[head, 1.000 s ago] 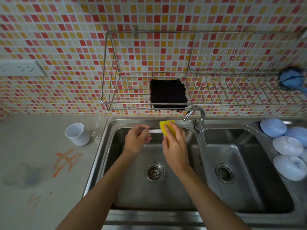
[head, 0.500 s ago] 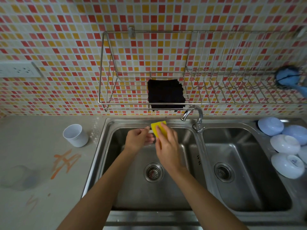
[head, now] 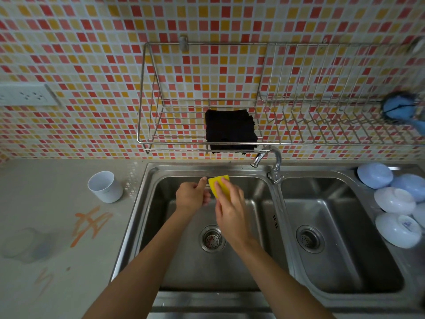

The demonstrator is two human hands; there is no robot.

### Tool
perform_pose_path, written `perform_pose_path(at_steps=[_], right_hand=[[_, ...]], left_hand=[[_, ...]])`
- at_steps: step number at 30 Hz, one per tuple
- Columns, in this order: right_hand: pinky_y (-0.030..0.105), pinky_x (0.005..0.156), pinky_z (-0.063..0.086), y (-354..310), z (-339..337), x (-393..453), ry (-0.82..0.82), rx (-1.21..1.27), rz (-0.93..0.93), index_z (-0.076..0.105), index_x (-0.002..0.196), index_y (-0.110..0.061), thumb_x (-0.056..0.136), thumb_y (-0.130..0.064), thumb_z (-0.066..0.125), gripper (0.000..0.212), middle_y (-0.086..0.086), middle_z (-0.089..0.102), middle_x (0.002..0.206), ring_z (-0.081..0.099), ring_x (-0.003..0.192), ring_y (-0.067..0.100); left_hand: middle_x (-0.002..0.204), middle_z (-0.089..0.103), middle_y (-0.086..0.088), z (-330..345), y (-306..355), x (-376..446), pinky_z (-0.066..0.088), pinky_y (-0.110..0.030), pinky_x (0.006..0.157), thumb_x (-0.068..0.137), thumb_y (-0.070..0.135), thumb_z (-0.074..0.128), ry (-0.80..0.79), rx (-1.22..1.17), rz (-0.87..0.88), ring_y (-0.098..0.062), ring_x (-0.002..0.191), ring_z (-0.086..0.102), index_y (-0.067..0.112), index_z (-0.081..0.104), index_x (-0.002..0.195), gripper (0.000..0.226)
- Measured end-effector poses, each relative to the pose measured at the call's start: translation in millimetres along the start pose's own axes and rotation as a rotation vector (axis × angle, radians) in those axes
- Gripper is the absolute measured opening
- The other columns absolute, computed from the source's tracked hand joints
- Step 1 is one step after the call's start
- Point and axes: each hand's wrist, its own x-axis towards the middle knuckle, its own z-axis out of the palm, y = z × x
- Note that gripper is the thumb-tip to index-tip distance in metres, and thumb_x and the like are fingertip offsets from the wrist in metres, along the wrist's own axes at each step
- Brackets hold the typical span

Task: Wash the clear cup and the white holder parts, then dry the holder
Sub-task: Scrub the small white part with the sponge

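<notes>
L hand (head: 192, 195): over left basin, fingers curled round a small pale part, mostly hidden; prob. a white holder part, can't confirm.
R hand (head: 230, 209): just right of L hand, fingers clamped on yellow sponge (head: 220, 184), sponge pressed vs the held part.
Clear cup (head: 25, 245): near-left on counter, faint/blurry, well apart from hands.
White holder cup (head: 104, 186): upright on counter, just left of sink (head: 147, 203), untouched.
Step (judged): scrubbing one small holder pc; cup + white body not yet in basin.
Risk: small wet part slips from L pinch, drops toward drain (head: 212, 238); cause = sponge push + soap. Clear cup hard to see, elbow could knock it.
Surface: grey counter (head: 57, 284), orange marks; steel double sink, tap (head: 268, 157) far-centre, no water seen running.
Right: pale bowls (head: 394, 201) stacked upside down beside right basin.
Far: wire rack (head: 207, 141) w/ dark cloth (head: 230, 128), blue scrubber (head: 400, 108) far-right; red/yellow mosaic wall, socket (head: 30, 95) far-left.
</notes>
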Motion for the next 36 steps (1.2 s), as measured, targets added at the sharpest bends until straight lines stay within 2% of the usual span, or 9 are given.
perform_pose_path(at_steps=[6, 9, 13, 18, 24, 27, 30, 33, 36], right_hand=[[0.044, 0.095, 0.052, 29, -6, 2, 0.016, -0.036, 0.253, 0.058, 0.132, -0.008, 0.089, -0.006, 0.061, 0.043, 0.014, 0.05, 0.138, 0.046, 0.123, 0.03], [0.034, 0.101, 0.045, 13, -8, 3, 0.077, 0.029, 0.186, 0.057, 0.133, -0.008, 0.09, -0.007, 0.061, 0.044, 0.013, 0.051, 0.138, 0.046, 0.123, 0.028], [0.029, 0.101, 0.043, 0, 2, -2, 0.022, 0.064, 0.055, 0.057, 0.133, -0.007, 0.087, -0.003, 0.064, 0.046, 0.012, 0.052, 0.136, 0.047, 0.121, 0.025], [0.042, 0.096, 0.05, 28, -1, 0, -0.009, 0.01, 0.255, 0.057, 0.133, -0.01, 0.09, -0.007, 0.061, 0.044, 0.014, 0.051, 0.137, 0.048, 0.122, 0.029], [0.024, 0.098, 0.04, 9, -10, 4, 0.033, 0.039, 0.11, 0.059, 0.131, -0.008, 0.087, -0.006, 0.064, 0.044, 0.011, 0.054, 0.134, 0.048, 0.117, 0.023], [0.03, 0.095, 0.046, 10, -6, -1, -0.023, 0.038, 0.113, 0.059, 0.13, -0.01, 0.085, -0.005, 0.065, 0.046, 0.01, 0.055, 0.132, 0.05, 0.113, 0.024], [0.034, 0.098, 0.049, 23, -9, -4, -0.07, 0.087, 0.256, 0.055, 0.134, -0.012, 0.087, -0.007, 0.065, 0.048, 0.007, 0.052, 0.135, 0.049, 0.118, 0.024], [0.026, 0.094, 0.047, 28, -17, -3, -0.075, 0.11, 0.295, 0.054, 0.134, -0.013, 0.087, -0.01, 0.066, 0.049, 0.004, 0.053, 0.133, 0.049, 0.116, 0.021], [0.006, 0.089, 0.033, 20, -25, -1, -0.067, 0.186, 0.323, 0.054, 0.136, -0.014, 0.085, -0.011, 0.065, 0.052, 0.003, 0.054, 0.131, 0.051, 0.113, 0.016]], left_hand=[[0.061, 0.066, -0.004, -7, -9, 0, 0.056, -0.025, 0.062, 0.096, 0.034, 0.056, 0.008, -0.006, -0.028, -0.013, 0.053, 0.063, 0.007, 0.065, 0.071, 0.038], [0.063, 0.066, -0.005, -7, -10, 0, 0.057, -0.028, 0.065, 0.095, 0.034, 0.057, -0.003, -0.037, -0.047, -0.015, 0.055, 0.063, 0.007, 0.065, 0.07, 0.037], [0.063, 0.066, -0.008, -4, -5, 0, 0.057, -0.03, 0.063, 0.095, 0.033, 0.058, -0.052, -0.116, -0.065, -0.017, 0.054, 0.061, 0.005, 0.064, 0.07, 0.038], [0.064, 0.068, -0.007, -10, -10, 1, 0.057, -0.03, 0.069, 0.094, 0.033, 0.059, -0.03, -0.025, 0.001, -0.015, 0.056, 0.064, 0.005, 0.066, 0.073, 0.036], [0.064, 0.068, -0.006, -7, -13, 3, 0.053, -0.023, 0.06, 0.094, 0.031, 0.061, -0.051, -0.032, 0.021, -0.011, 0.052, 0.062, 0.006, 0.067, 0.072, 0.034], [0.066, 0.069, -0.004, -4, -8, 1, 0.052, -0.018, 0.057, 0.093, 0.03, 0.061, -0.056, -0.033, 0.066, -0.009, 0.054, 0.062, 0.006, 0.068, 0.078, 0.03], [0.071, 0.07, -0.006, -6, -8, 3, 0.053, -0.019, 0.058, 0.093, 0.029, 0.062, -0.047, -0.041, 0.08, -0.011, 0.058, 0.064, 0.006, 0.067, 0.083, 0.025], [0.072, 0.071, -0.006, -11, -13, 9, 0.053, -0.021, 0.059, 0.092, 0.026, 0.063, -0.039, -0.068, 0.055, -0.012, 0.058, 0.064, 0.006, 0.068, 0.084, 0.023], [0.076, 0.071, -0.008, -13, -16, 14, 0.052, -0.024, 0.062, 0.09, 0.021, 0.066, -0.033, -0.107, 0.04, -0.014, 0.063, 0.063, 0.006, 0.067, 0.086, 0.015]])
